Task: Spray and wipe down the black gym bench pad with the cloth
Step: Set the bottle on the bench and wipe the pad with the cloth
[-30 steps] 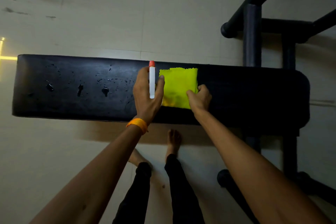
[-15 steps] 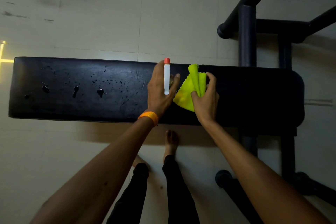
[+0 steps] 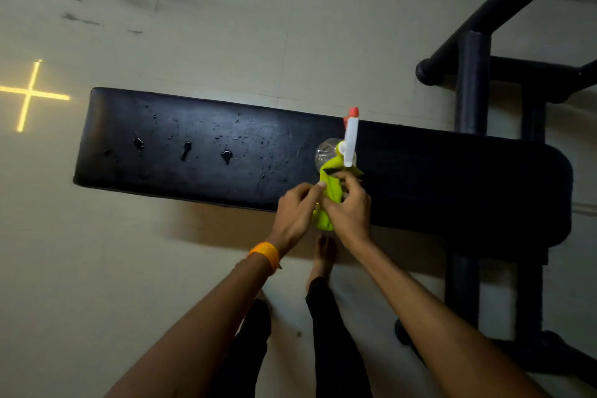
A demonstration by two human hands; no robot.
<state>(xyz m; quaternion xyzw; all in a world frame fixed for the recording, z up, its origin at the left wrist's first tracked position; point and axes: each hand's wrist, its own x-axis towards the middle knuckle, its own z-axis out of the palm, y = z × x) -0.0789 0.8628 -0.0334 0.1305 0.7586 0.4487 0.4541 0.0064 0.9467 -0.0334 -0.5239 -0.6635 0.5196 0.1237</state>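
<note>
The black bench pad [image 3: 193, 126] runs left to right, with water droplets [image 3: 226, 156] on its left half. A clear spray bottle [image 3: 349, 142] with a white head and red nozzle stands on the pad's middle, and no hand is on it. Just in front of the bottle, at the pad's near edge, is the bunched yellow-green cloth [image 3: 331, 195], held between both hands. My left hand [image 3: 295, 208] pinches its left side. My right hand [image 3: 350, 208] grips it from the right and hides part of it.
A black metal frame [image 3: 471, 81] with tubes and uprights stands at the right end of the bench and reaches toward me. My bare foot [image 3: 324, 255] and dark trouser legs are under the near edge. A yellow cross of light [image 3: 29, 95] lies on the tiled floor at left.
My left hand has let go of the spray bottle, which now stands on the pad. Both hands have drawn the cloth, now bunched, toward the near edge. The view has shifted left.
</note>
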